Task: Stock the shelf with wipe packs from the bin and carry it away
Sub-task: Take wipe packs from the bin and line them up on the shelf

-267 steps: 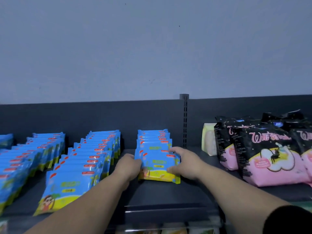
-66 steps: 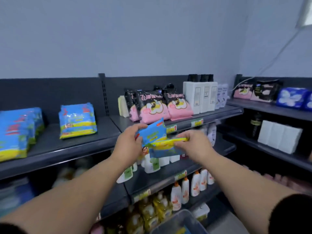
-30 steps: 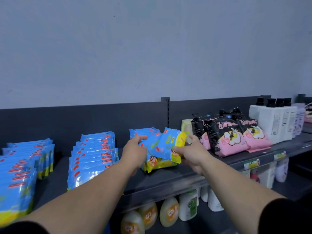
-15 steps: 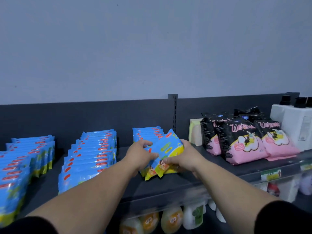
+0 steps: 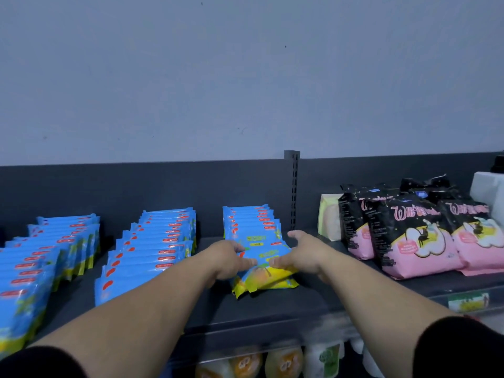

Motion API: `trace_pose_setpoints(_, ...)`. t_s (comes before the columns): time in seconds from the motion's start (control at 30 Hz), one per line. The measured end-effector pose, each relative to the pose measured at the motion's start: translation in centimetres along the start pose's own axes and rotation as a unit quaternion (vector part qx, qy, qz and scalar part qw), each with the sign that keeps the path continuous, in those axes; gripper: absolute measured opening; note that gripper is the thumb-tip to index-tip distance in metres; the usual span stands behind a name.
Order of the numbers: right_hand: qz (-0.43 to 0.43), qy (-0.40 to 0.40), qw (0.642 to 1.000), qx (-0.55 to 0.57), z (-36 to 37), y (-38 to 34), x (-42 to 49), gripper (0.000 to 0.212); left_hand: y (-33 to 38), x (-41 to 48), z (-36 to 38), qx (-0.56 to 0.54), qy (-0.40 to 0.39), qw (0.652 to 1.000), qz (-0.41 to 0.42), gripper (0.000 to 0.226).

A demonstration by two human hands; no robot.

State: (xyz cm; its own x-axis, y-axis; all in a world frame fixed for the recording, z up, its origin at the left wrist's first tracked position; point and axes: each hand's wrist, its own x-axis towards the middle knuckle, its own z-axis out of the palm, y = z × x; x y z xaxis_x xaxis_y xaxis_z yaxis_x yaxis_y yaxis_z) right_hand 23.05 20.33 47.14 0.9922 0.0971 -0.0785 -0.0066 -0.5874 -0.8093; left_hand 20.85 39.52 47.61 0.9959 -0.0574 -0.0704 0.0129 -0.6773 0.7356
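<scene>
Blue-and-yellow wipe packs (image 5: 263, 278) lie tilted at the front of the right-hand row of wipe packs (image 5: 249, 223) on the dark shelf (image 5: 272, 304). My left hand (image 5: 227, 259) rests on their left side, fingers laid across the top pack. My right hand (image 5: 302, 252) touches their right side with fingers spread and the thumb on the top pack. Two more rows of the same packs, the middle row (image 5: 152, 252) and the left row (image 5: 41, 266), fill the shelf to the left. The bin is out of view.
Black-and-pink bags (image 5: 409, 233) stand on the shelf to the right, with a pale green pack (image 5: 328, 225) behind them and a white container (image 5: 488, 186) at the far right. A slotted upright (image 5: 293, 186) divides the back panel. Bottles (image 5: 283, 362) show on the shelf below.
The packs I held up in both hands have come down onto the shelf at the front of the right-hand row. Both hands have loosened from a grip to resting on them.
</scene>
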Motion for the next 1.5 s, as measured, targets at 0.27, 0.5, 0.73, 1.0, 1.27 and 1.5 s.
trace_pose_setpoints(0.27,-0.043,-0.004,0.995,0.088,0.3,1.0,0.4,0.128,0.0,0.6,1.1,-0.008,0.055,0.997,0.052,0.1)
trace_pose_setpoints(0.5,-0.153,0.091,0.984,-0.007,1.9,1.3,1.3,0.118,-0.2,2.1,2.1,0.177,0.154,0.965,0.12,0.096)
trace_pose_setpoints(0.73,-0.13,0.043,0.988,-0.075,1.7,1.0,2.4,0.122,-0.2,3.7,2.0,0.258,0.079,0.963,0.019,0.105)
trace_pose_setpoints(1.0,-0.131,0.067,0.984,-0.105,1.8,1.0,2.1,0.114,-0.2,3.6,2.0,0.332,0.097,0.938,0.029,0.098)
trace_pose_setpoints(1.27,-0.133,0.095,0.976,-0.144,1.7,0.9,0.7,0.112,-0.5,2.3,2.0,0.349,0.116,0.928,0.06,0.084)
trace_pose_setpoints(1.5,-0.102,0.137,0.97,-0.172,1.7,1.6,-2.1,0.112,-0.7,1.0,2.2,0.361,0.118,0.92,0.095,0.078)
